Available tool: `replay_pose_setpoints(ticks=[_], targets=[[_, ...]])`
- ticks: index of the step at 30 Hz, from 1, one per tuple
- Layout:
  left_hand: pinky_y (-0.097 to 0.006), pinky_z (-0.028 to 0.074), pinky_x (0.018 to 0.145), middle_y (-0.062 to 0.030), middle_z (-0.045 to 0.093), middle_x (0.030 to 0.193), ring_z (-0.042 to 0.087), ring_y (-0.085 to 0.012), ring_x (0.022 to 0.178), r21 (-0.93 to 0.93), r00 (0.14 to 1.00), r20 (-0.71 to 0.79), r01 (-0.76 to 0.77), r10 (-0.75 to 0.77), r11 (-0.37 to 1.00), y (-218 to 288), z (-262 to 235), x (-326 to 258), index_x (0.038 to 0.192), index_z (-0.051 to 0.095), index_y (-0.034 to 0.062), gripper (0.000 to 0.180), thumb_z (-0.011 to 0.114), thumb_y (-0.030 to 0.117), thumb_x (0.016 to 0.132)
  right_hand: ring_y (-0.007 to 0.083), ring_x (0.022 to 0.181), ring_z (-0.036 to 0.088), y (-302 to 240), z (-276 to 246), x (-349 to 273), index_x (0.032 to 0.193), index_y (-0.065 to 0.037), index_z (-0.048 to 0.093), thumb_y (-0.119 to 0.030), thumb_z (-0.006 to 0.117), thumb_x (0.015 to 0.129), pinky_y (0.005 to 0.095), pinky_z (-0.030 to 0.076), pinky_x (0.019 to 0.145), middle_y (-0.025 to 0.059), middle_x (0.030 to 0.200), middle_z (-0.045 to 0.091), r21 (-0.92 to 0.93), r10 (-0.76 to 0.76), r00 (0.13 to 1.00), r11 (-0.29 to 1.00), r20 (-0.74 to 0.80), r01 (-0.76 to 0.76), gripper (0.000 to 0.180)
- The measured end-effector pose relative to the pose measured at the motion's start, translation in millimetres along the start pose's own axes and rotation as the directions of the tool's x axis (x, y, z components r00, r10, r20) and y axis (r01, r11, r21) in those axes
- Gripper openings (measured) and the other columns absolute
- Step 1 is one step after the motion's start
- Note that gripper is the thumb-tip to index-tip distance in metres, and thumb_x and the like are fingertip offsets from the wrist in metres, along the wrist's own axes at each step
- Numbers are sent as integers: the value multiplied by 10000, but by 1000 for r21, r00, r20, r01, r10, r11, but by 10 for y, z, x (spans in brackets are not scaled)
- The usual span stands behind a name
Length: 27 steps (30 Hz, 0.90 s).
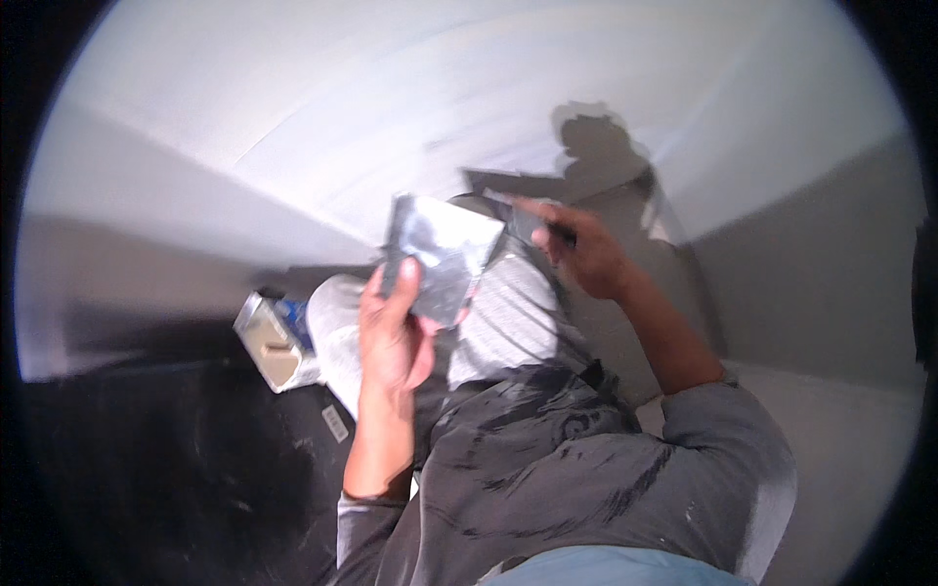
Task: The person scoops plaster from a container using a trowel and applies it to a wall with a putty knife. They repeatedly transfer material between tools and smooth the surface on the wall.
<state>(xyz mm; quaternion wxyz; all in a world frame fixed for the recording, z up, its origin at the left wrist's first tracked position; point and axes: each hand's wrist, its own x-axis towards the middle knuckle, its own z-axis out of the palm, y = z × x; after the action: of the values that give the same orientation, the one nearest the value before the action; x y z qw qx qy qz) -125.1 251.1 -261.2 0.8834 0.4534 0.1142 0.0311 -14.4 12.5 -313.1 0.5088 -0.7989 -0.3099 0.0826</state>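
Observation:
My left hand (391,327) grips a shiny, squarish metal plate (445,249) with its thumb across the face, holding it tilted above my knees. Grey smears mark the plate's surface. To the right of it, my right hand (584,249) is closed around the dark handle of a putty knife (561,232). The index finger stretches forward along the knife. Its blade, seen nearly edge-on, points left toward the plate's upper right corner and appears apart from it.
A pale wall (322,88) rises in front, with side walls at left and right. An open container (274,352) of beige paste stands left of my knee on a dark floor (176,479). A small white label (335,424) lies nearby. My shadow falls on the wall.

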Motion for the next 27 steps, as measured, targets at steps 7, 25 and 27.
replay_pose_setpoints(ticks=[7,25,27], targets=[[-354,668,680,-150,683,1167,717,-260,1021,96,990,-143,12,2,995,-43,-287,-102,1331,531,29,364,620,158,1003,186,748,661,2078,-863,-55,1364,-24,519,-321,520,1054,358,512,724,110,828,679,157,450,576,860,-683,-486,430],[-348,675,657,-176,666,1119,707,-282,984,188,951,-282,188,-131,964,-70,-465,-432,1311,521,-16,420,676,46,926,446,1156,589,2647,-1090,658,1582,-123,251,-145,612,932,507,509,978,242,1338,510,-254,36,493,824,-869,-507,744],[-367,674,641,-181,687,1102,722,-283,973,191,949,-290,183,-123,964,-99,-498,-441,1289,544,-19,411,699,63,917,448,1148,586,2264,-644,747,1584,-109,260,-106,640,911,499,503,970,235,1326,508,-160,102,509,881,-855,-446,773]])
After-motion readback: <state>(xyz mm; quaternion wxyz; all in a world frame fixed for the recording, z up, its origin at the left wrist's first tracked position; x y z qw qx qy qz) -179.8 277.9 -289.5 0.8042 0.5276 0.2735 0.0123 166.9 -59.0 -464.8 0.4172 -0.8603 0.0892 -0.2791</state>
